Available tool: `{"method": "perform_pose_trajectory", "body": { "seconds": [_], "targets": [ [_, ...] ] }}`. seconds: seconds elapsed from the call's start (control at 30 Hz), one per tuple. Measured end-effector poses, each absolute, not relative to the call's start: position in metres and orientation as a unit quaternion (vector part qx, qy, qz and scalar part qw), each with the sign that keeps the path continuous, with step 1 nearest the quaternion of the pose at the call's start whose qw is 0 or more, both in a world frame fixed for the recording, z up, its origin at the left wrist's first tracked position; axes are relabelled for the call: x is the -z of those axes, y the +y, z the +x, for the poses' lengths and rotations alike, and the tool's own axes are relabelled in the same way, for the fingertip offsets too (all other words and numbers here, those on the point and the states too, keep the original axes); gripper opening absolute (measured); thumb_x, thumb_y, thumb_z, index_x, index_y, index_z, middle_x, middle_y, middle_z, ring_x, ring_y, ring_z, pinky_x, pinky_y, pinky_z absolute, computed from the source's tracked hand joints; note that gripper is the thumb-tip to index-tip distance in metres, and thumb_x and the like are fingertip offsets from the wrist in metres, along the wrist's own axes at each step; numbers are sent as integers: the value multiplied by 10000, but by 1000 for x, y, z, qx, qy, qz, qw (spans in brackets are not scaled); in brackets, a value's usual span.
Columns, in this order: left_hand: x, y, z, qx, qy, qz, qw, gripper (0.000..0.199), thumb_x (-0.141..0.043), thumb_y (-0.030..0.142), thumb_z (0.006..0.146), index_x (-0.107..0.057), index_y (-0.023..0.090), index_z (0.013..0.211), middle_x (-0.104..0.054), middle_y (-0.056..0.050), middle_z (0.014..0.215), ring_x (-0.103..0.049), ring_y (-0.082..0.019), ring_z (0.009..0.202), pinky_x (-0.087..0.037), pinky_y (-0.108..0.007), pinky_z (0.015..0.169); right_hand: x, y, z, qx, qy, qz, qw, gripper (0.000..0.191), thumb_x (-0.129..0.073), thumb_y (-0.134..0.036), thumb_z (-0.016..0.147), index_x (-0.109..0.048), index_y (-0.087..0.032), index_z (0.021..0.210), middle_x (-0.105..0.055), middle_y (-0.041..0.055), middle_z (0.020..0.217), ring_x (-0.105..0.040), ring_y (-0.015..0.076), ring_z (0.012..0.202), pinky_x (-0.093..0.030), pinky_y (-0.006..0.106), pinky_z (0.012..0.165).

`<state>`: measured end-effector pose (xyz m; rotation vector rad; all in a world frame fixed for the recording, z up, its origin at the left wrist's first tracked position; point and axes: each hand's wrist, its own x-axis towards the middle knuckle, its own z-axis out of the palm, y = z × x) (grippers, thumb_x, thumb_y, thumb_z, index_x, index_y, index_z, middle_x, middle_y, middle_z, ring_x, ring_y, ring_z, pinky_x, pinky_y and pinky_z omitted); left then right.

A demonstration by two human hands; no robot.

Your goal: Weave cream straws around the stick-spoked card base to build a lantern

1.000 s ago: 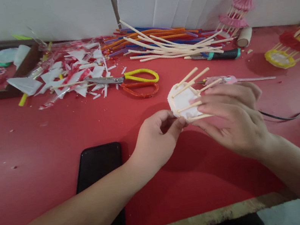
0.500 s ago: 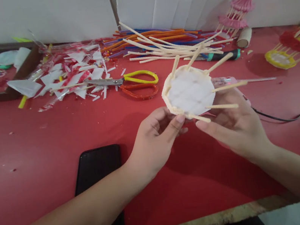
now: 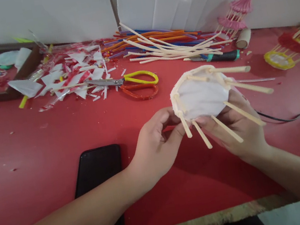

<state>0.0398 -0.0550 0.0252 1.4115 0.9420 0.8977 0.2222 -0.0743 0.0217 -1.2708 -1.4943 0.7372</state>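
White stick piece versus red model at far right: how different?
The left hand and right hand hold the white stick piece; the red model rests on the table. The white stick piece is all pale; the red model has red and yellow parts. Both have pale sticks.

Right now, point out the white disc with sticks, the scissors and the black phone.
White disc with sticks [image 3: 203, 96], head view: middle of its white face.
Scissors [image 3: 118, 81], head view: metal near the pivot.
Black phone [image 3: 98, 169], head view: its dark face.
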Motion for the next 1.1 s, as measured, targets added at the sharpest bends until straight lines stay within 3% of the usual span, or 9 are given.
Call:
{"method": "perform_pose_trajectory", "body": {
  "seconds": [0.27,0.47,0.67,0.83,1.1],
  "targets": [
    [-26,-53,43,-391,398,562,611,115,-672,211,860,-625,171,958,-710,-58,1003,-675,-181,958,-522,-279,875,-22,-72,221,-376,-569,-520,514,543,-853,-372,698,-603,-233,1159,-700,116,1162,-710,275,996,-637,416,792],
    [-25,-51,43,-386,388,514,661,177,-696,225,839,-576,167,955,-690,-50,908,-671,-180,902,-528,-303,871,-21,-72,219,-324,-604,-524,506,337,-777,-318,791,-635,-236,1086,-721,90,1099,-723,243,947,-641,357,719],
    [-25,-52,43,-371,393,489,685,304,-773,219,754,-578,166,981,-709,-63,933,-676,-199,891,-528,-337,883,-18,-73,217,-405,-563,-510,508,394,-762,-286,797,-594,-281,1153,-740,40,1021,-729,233,898,-641,379,713],
    [-25,-50,43,-372,390,473,697,288,-734,247,808,-586,157,1038,-714,-40,863,-698,-187,885,-539,-321,857,-17,-73,217,-446,-513,-525,511,341,-781,-310,776,-599,-292,1064,-738,38,1001,-726,245,919,-644,400,727],
    [-19,-46,45,-395,395,494,666,207,-750,264,805,-612,167,923,-697,-16,852,-672,-148,834,-540,-298,835,-15,-68,215,-482,-486,-508,524,320,-802,-295,749,-627,-227,1008,-739,37,981,-719,197,823,-645,376,690]
  ]
}}
